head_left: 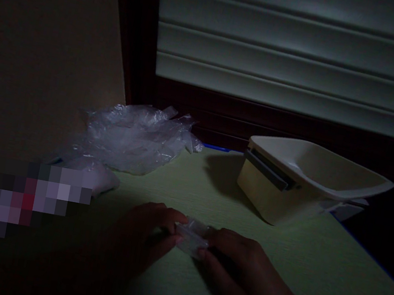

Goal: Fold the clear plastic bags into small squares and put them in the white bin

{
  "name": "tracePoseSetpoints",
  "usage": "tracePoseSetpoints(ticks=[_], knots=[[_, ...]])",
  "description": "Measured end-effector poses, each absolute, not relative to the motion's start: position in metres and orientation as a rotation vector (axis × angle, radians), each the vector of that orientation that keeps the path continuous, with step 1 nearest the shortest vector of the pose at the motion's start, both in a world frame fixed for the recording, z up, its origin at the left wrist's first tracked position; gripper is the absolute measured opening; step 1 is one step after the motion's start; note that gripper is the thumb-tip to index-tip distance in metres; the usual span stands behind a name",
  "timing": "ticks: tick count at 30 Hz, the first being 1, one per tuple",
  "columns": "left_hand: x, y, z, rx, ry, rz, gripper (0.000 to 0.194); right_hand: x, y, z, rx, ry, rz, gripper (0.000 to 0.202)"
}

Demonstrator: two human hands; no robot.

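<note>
A small clear plastic case lies low over the green tabletop, pinched between both my hands. My left hand grips its left end with thumb and fingertips. My right hand holds its right end, fingers curled along the near edge. The scene is dim, so what the case holds is hidden from me.
A cream kitchen scale with a tray on top stands at the back right. Crumpled clear plastic bags lie at the back left by a beige wall. A blurred patch covers the near left. A closed blind hangs behind.
</note>
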State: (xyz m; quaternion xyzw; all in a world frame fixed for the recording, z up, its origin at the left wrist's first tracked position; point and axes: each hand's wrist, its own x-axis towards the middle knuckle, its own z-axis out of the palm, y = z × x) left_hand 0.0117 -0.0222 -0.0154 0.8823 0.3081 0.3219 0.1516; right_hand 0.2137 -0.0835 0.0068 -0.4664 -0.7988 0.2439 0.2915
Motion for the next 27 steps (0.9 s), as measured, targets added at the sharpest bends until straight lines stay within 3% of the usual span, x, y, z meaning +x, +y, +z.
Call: tracePoseSetpoints(ticks=[5,9,17,22,27], knots=[[0.0151,-0.0208,-0.0209,2.485,0.858,1.021,0.019,0.2133,-0.0834,0.0051,-1.262,-2.004,0.829,0.013],[0.013,-0.0235,-0.0211,2.571,0.938,0.876,0.023,0.2125,-0.0828,0.0064,-1.226,-2.104,0.747,0.013],[0.0118,-0.0237,-0.0223,2.792,0.885,1.091,0.014,0.2105,-0.083,0.0073,-1.231,-2.168,0.648,0.016],[0.0121,-0.021,-0.0211,2.816,0.897,1.043,0.016,0.2077,-0.0811,0.0076,-1.286,-2.127,0.722,0.012],[0.0145,-0.0219,-0.0159,2.799,0.976,0.951,0.008,0.2039,-0.08,0.0024,-1.352,-2.165,0.581,0.006]])
